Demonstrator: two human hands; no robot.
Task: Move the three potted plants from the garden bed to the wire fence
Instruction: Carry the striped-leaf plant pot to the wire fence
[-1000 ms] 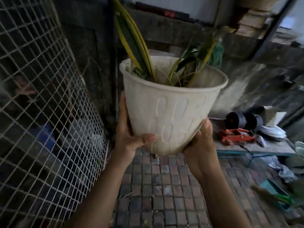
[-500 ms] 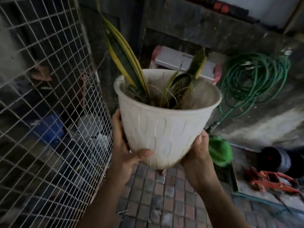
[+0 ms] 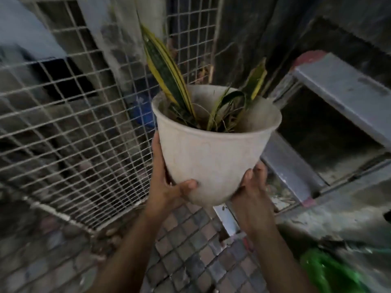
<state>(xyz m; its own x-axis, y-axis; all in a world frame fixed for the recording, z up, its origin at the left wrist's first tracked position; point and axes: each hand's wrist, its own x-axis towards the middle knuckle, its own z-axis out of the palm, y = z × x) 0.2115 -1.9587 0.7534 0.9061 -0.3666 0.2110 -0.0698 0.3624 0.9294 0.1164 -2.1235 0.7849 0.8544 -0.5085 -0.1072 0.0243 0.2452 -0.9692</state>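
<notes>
A white plastic pot [image 3: 213, 153] with a yellow-edged snake plant [image 3: 165, 70] is held up in the air at the frame's middle. My left hand [image 3: 167, 182] grips the pot's lower left side, thumb across the front. My right hand [image 3: 251, 187] cups its lower right side. The wire fence [image 3: 69, 115] fills the left half of the view, just left of and behind the pot. No other potted plants show.
A grey metal stepladder [image 3: 330, 115] leans at the right against a dark stained wall. Brick paving [image 3: 190, 261] lies below the pot. A green blurred object [image 3: 330, 273] sits at the bottom right. Blue and dark items lie behind the fence mesh.
The view has swung left and down toward the fence. The pot, still in both hands, now sits nearer the mesh; the green hose and red tool have left the frame.
</notes>
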